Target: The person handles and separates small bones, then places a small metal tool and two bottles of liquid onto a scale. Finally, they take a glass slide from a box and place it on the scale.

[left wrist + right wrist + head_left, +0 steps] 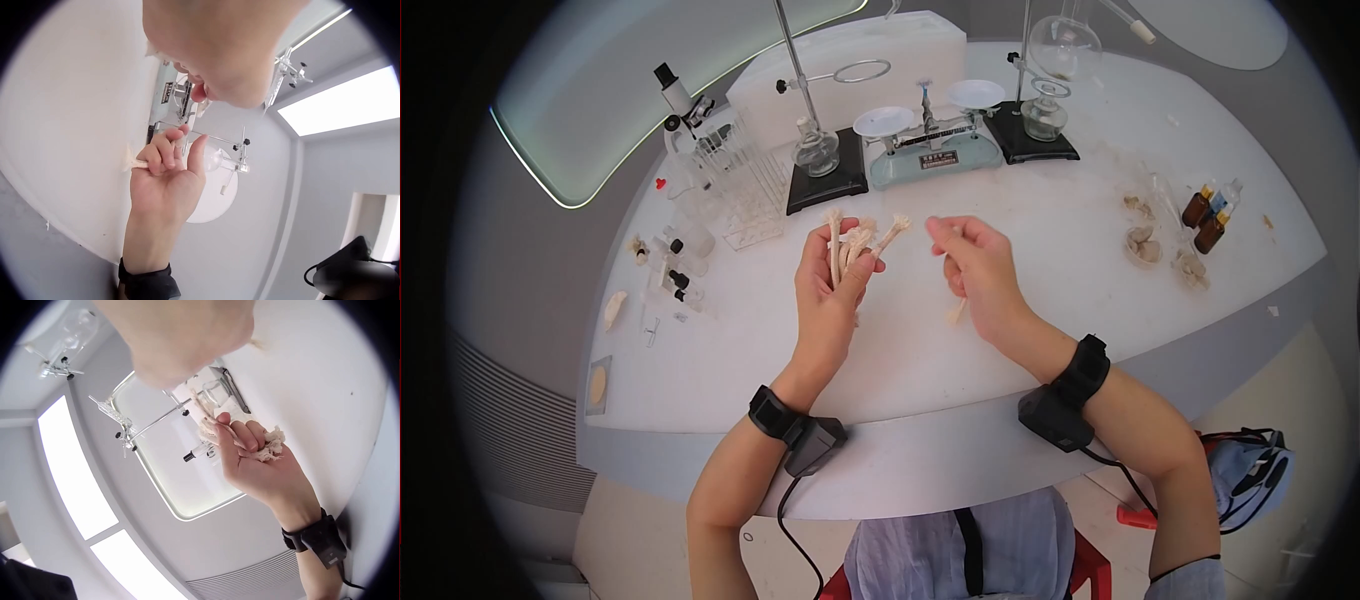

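Observation:
My left hand (825,300) grips a bundle of cream-coloured cotton wicks (857,242), frayed at the ends and fanning out above the fingers. One wick leans out to the right, towards the other hand. In the right wrist view, the bundle's frayed lower ends (274,447) stick out below the curled fingers. My right hand (992,280) is just right of the bundle, with its fingers curled around a single wick (956,312). The loose end of that wick (138,164) pokes out at the little-finger side in the left wrist view; the rest is hidden in the fingers.
Behind the hands stands a pale blue balance (935,160), between two black-based stands with glass lamps (815,155). At left are a clear test tube rack (745,195) and small dropper bottles (680,278). Brown bottles (1210,235) and a dish of pale pieces (1143,246) stand at right.

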Demonstrator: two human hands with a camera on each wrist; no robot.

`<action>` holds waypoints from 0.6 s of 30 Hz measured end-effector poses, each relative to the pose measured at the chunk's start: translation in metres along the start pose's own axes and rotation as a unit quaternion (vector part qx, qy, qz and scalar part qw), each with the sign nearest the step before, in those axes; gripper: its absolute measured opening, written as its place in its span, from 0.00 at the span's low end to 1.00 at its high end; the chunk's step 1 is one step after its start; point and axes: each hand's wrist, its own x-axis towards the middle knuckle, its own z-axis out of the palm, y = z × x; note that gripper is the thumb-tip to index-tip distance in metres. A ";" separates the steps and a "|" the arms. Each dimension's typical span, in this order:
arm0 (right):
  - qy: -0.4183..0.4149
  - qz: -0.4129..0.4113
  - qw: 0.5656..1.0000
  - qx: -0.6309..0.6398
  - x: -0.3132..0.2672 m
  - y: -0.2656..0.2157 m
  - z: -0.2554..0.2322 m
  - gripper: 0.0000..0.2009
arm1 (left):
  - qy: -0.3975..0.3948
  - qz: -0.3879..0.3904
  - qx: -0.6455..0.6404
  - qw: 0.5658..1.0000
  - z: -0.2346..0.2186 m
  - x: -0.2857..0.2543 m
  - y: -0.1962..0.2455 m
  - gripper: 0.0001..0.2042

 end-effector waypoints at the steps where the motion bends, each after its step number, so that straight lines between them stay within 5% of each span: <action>1: -0.053 0.063 0.997 -0.004 -0.001 -0.001 0.000 0.13 | 0.006 0.012 0.004 1.000 0.001 0.001 -0.001 0.21; 4: -0.155 0.061 0.985 -0.049 -0.006 0.005 0.004 0.13 | -0.004 0.038 0.019 0.999 0.008 -0.001 0.001 0.22; 8: -0.095 -0.017 0.994 -0.047 -0.004 0.007 0.004 0.09 | -0.043 0.042 0.021 0.998 0.010 -0.002 0.000 0.23; 18: -0.095 0.006 0.995 0.029 -0.003 0.001 0.000 0.10 | -0.073 -0.047 0.060 0.994 0.003 0.000 0.002 0.21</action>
